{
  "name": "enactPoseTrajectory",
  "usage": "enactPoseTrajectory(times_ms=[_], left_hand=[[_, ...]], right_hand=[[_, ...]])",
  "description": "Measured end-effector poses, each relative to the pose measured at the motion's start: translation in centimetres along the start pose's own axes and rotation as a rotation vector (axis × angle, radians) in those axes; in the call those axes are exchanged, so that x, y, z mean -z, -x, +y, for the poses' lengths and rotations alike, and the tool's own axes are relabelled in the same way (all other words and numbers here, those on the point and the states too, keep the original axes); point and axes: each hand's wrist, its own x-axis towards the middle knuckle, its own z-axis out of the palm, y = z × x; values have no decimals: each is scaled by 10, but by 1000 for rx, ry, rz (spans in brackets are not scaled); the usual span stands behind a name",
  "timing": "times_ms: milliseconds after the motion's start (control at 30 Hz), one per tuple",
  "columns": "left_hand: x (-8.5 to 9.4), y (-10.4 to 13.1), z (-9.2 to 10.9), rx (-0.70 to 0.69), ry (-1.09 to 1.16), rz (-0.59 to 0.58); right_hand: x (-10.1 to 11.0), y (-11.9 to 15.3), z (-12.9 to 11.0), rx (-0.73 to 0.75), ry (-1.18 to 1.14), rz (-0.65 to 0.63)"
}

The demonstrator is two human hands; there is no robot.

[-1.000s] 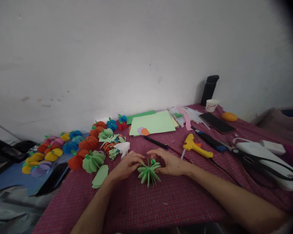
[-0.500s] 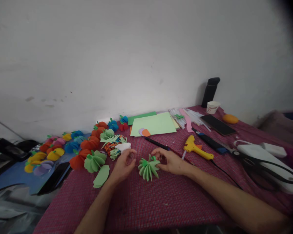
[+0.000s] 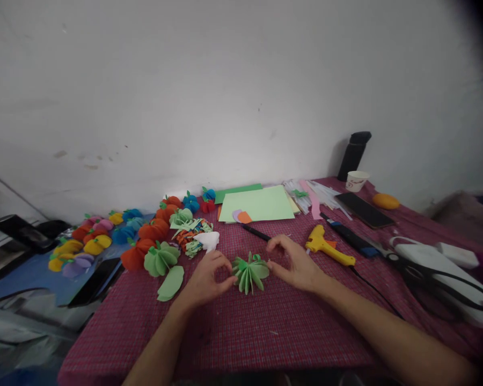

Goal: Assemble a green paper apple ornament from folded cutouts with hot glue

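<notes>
A light green paper pumpkin (image 3: 249, 276) with folded fins and a darker green curl on top rests on the checked cloth in front of me. Just left of it is my left hand (image 3: 209, 276), thumb and fingers apart, the thumb tip near or touching the fins. My right hand (image 3: 295, 265) is on the other side, its fingers curved and spread apart, with the thumb tip close to the fins. Neither hand grips anything. Another light green paper pumpkin (image 3: 161, 259) sits farther left, beside a stack of light green paper pieces (image 3: 171, 283).
Several coloured paper pumpkins (image 3: 153, 229) crowd the left. Paper scraps (image 3: 189, 236) and paper sheets (image 3: 257, 205) lie behind. To the right are a yellow glue gun (image 3: 329, 246), a utility knife (image 3: 352, 236), large black scissors (image 3: 434, 276), a phone (image 3: 364, 209), a paper cup (image 3: 356, 181) and a black bottle (image 3: 354, 155).
My right hand has let go of the green paper pumpkin and opened, moving right. My left hand has come closer to the pumpkin. The camera view has shifted slightly.
</notes>
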Motion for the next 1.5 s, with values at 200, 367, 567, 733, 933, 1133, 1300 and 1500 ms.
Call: enactPoseTrajectory(times_ms=[200,367,567,733,933,1133,1300,1500], left_hand=[[3,2,2,-37,-40,35],[6,3,-3,13,-70,88],[-2,2,-16,-25,-73,13],[-8,0,-22,-48,-55,0],[-13,-1,-23,-72,-26,12],[-17,-1,-27,9,33,118],[-20,-1,-31,-14,58,90],[-23,-5,-33,-73,60,75]], right_hand=[[-14,14,-14,91,203,-149],[-23,18,-18,125,333,-120],[-25,19,-17,113,289,-206],[-25,18,-13,51,274,-221],[-23,16,-9,28,279,-239],[-21,13,-2,-18,215,-252],[-22,11,4,-28,177,-238],[-18,3,11,93,191,-176]])
